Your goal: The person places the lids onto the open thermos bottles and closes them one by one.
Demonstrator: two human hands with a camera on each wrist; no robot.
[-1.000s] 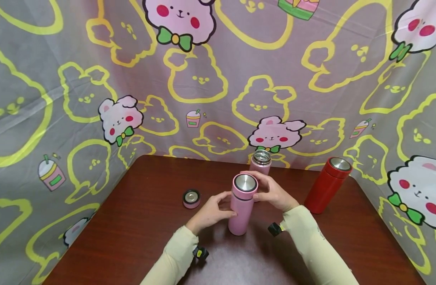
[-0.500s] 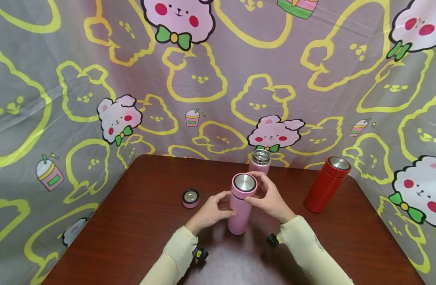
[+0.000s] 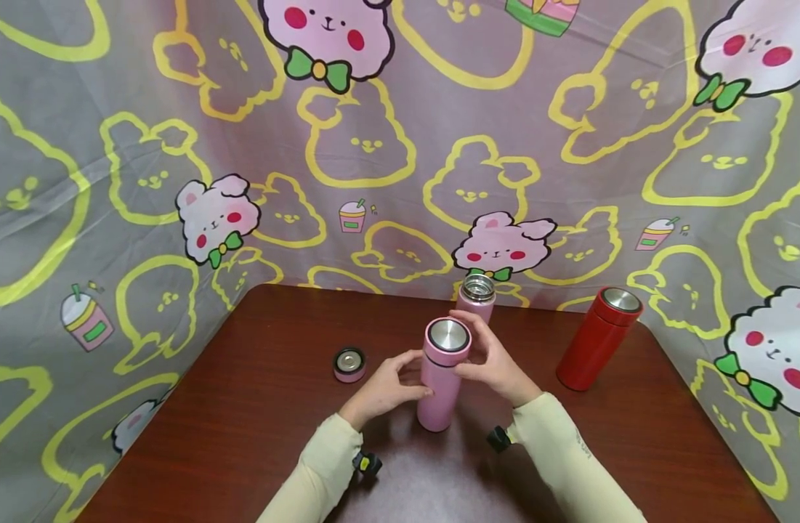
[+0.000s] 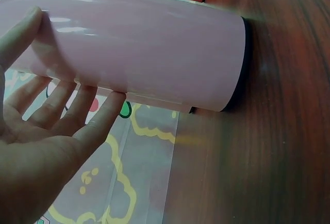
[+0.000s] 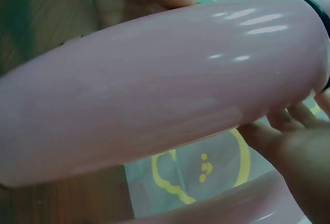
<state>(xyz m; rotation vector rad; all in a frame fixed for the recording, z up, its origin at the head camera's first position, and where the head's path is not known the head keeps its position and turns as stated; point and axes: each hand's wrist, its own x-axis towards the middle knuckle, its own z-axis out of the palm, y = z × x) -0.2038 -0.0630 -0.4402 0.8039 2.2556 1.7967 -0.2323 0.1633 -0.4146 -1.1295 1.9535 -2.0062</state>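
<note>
A closed pink thermos bottle (image 3: 437,403) stands upright on the table between both hands, its lid (image 3: 449,336) topped by a brushed silver disc. My left hand (image 3: 389,386) holds the bottle's body from the left, thumb on the near side. In the left wrist view, this hand's fingers (image 4: 85,113) reach along the other side of the body. Up at the lid, my right hand (image 3: 498,365) grips from the right, thumb in front and fingers behind. The right wrist view shows its fingers (image 5: 291,121) near the dark ring below the lid.
Behind the bottle stands a second pink thermos (image 3: 476,298), lidless, its steel mouth showing. A loose pink lid (image 3: 349,365) lies at left on the brown table (image 3: 275,349). A closed red thermos (image 3: 596,345) stands at right. Patterned cloth (image 3: 373,240) hangs around the table.
My right hand's thumb and fingers have shifted around the lid, the thumb now further left across its front. The left hand and the bottle stay in place.
</note>
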